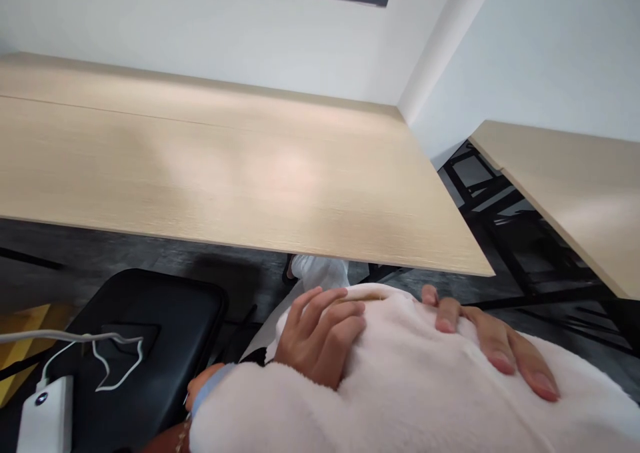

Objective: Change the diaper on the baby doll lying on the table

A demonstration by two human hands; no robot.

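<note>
My left hand [320,336] comes out of a fluffy pale pink sleeve and lies on the fluffy pale pink garment [425,386] over my lap. Its fingers are slightly bent and rest near a fold in the cloth, with nothing seen in them. Farther right, my right hand [493,340] has its fingers spread over the same garment, fingertips against the fabric. The palm and wrist of that hand are hidden. At the lower left, part of another hand and a wrist with a bracelet [183,436] show beside a light blue cuff [207,390].
A light wooden table [250,173] stretches ahead against the white wall. A second wooden table [575,186], with black metal frames [480,180] beneath, stands right. On the black chair [165,346] at left lie a white power bank [47,416] and its white cable [117,336].
</note>
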